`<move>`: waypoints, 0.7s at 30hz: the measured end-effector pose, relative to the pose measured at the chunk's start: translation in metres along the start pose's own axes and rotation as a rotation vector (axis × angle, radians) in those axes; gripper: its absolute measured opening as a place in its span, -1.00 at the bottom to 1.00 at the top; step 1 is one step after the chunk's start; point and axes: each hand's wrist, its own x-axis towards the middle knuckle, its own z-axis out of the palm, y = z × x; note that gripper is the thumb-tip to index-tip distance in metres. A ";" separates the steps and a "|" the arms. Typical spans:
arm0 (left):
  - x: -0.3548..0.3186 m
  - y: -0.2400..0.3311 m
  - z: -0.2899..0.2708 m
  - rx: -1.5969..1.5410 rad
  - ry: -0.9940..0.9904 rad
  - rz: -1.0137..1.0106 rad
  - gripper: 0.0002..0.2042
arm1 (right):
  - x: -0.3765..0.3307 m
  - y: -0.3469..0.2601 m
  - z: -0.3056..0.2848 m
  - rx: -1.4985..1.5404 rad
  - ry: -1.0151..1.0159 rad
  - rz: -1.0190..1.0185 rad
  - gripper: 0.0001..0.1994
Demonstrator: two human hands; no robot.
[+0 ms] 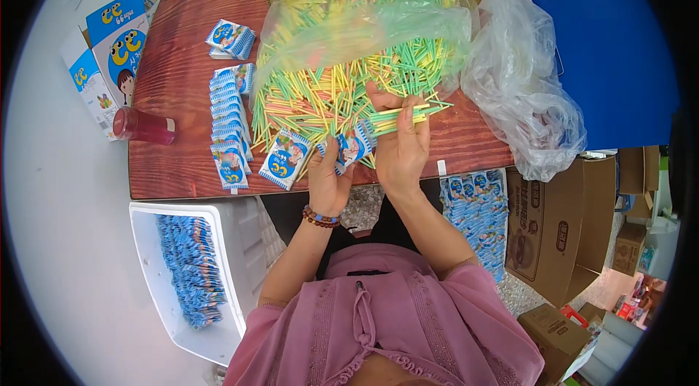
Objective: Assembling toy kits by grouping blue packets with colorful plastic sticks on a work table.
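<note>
My left hand (329, 178) is closed on a small blue-and-white packet (352, 149), pinched at its edge near the table's front. Beside it, my right hand (405, 153) grips a small bundle of thin yellow and green sticks (397, 118), its fingers curled around them. The bundle lies just above and to the right of the packet's upper end. Under and beyond both hands spreads a big pile of thin yellow, green and pink sticks (313, 91), partly covered by a clear plastic bag (364, 37). Another packet (285, 159) lies flat, left of my left hand.
A row of packets (228, 120) and a small stack (231, 38) lie at left on the red wooden table (182, 22). A pink-lidded jar (145, 126) stands at its left edge. Below are a white bin (233, 240) holding packets and a cardboard box (557, 226). Crumpled plastic (520, 73) hangs at right.
</note>
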 end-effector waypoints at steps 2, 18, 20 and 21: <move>0.001 -0.002 -0.002 -0.012 -0.006 0.020 -0.78 | -0.005 0.002 0.007 -0.048 0.018 -0.030 -0.87; 0.009 -0.003 0.005 -0.123 -0.063 0.152 -0.82 | -0.024 0.009 0.010 -0.283 0.012 0.152 -0.77; 0.012 -0.004 0.002 -0.120 -0.073 0.137 -0.81 | -0.020 0.008 0.007 -0.257 -0.030 0.133 -0.72; 0.014 -0.005 0.002 -0.117 -0.084 0.120 -0.80 | -0.018 0.008 0.001 -0.332 -0.062 0.135 -0.67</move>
